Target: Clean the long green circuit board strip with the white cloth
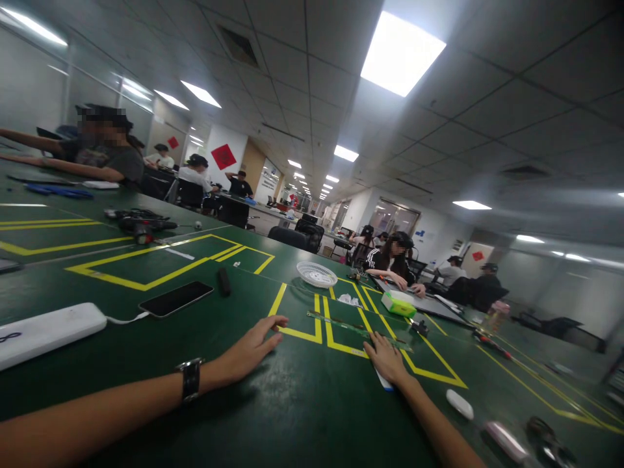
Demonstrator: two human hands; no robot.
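Observation:
My left hand [251, 348], with a black-strapped watch [189, 379] on the wrist, is held over the green table [292, 416]. Its fingers are apart and nothing is in them. My right hand [387, 361] rests palm down, fingers stretched out, near a long thin greenish strip [341, 322] that looks like a clear ruler. Partly hidden under that palm is a flat white and blue thing [385, 383]. Beyond the hands stand a white plastic basket [316, 275], crumpled white paper [348, 299] and a green and yellow pack [398, 303].
Yellow tape outlines mark the tabletop. To the left lie a phone [176, 299] cabled to a white power bank [53, 333], a small black bar [223, 281] and a power drill [143, 227]. A white case [459, 404] lies at right. Co-workers sit around.

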